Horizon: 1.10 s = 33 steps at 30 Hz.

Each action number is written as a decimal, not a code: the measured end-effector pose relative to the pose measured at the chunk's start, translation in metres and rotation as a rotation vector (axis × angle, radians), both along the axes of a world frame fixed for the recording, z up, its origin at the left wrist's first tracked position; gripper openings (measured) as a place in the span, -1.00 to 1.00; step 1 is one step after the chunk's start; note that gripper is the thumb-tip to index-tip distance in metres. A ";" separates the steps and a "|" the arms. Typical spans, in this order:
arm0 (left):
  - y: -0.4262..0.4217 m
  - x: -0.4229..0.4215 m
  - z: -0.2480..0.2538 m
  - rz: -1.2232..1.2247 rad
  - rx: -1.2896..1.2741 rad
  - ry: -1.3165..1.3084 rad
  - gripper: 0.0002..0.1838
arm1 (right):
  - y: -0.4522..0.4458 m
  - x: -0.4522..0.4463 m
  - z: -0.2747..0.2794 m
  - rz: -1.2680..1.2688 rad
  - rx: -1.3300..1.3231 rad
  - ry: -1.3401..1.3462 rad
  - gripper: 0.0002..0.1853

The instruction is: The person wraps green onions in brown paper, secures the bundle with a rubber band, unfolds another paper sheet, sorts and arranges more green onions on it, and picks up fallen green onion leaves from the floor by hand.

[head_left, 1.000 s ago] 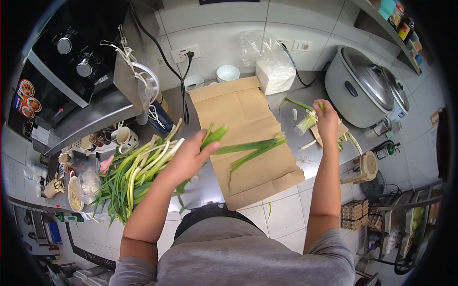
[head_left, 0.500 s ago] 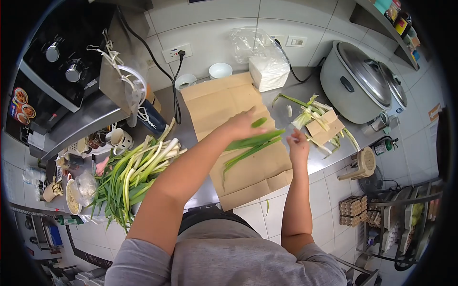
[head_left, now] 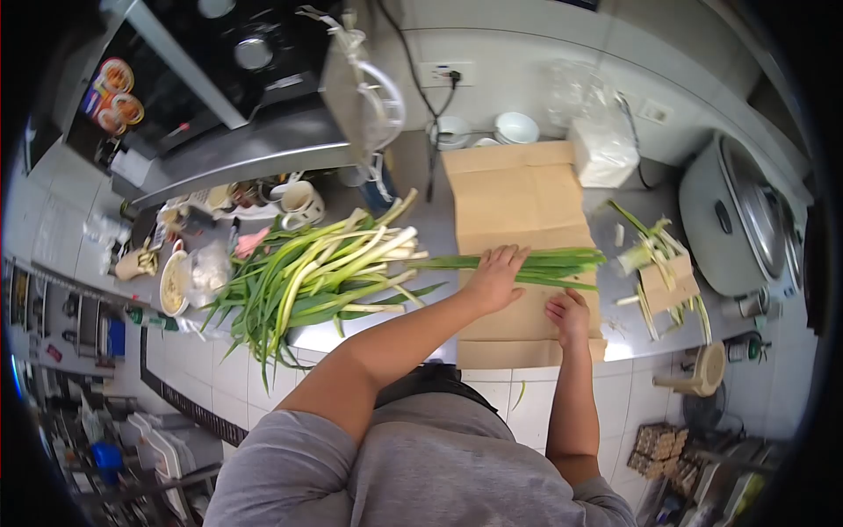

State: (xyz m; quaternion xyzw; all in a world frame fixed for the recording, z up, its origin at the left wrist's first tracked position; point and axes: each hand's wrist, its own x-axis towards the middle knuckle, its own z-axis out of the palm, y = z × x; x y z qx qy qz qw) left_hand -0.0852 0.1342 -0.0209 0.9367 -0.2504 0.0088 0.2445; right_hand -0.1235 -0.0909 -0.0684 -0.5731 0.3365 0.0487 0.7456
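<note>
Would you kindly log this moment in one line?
Left hand: palm-down on green leaves; Right hand: beside leaves, fingers curled; Leaves: across brown sheet

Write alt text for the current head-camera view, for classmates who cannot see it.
A person's left hand lies over long green leaves on a brown sheet, the right hand just below, fingers curled. A heap of leafy stalks lies to the left; loose pale stalks and a lidded cooker are to the right.

There're 2 hands, 1 cardbd sheet, 2 knobs & 1 stool.
</note>
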 end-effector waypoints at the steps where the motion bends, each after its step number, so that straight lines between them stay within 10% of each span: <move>1: 0.009 -0.004 0.010 -0.027 -0.090 0.031 -0.15 | 0.008 -0.003 0.001 0.027 0.004 -0.005 -0.45; 3: 0.059 -0.018 0.033 0.020 -0.118 0.011 -0.22 | 0.022 -0.008 0.002 -0.020 -0.405 -0.186 -0.53; 9: 0.264 -0.067 0.051 0.629 -0.013 -0.201 -0.49 | 0.139 -0.014 0.027 0.361 -0.403 -0.557 -0.68; 14: 0.377 -0.079 0.042 0.929 0.115 -0.247 -0.23 | 0.265 -0.005 0.073 0.781 -0.633 -0.685 -0.69; 18: 0.385 -0.076 0.042 0.758 0.200 0.111 0.20 | 0.361 0.038 0.101 1.045 -0.894 -0.928 -0.53; 21: 0.379 -0.080 0.035 0.660 0.256 0.028 0.15 | 0.416 0.075 0.083 1.182 -1.112 -1.072 -0.39; 26: 0.395 -0.086 0.030 0.621 0.084 0.058 0.07 | 0.450 0.116 0.081 1.709 -1.114 -0.543 -0.30; 33: 0.417 -0.098 0.034 0.527 -0.063 0.045 0.06 | 0.455 0.090 0.100 1.594 -1.335 -0.795 -0.45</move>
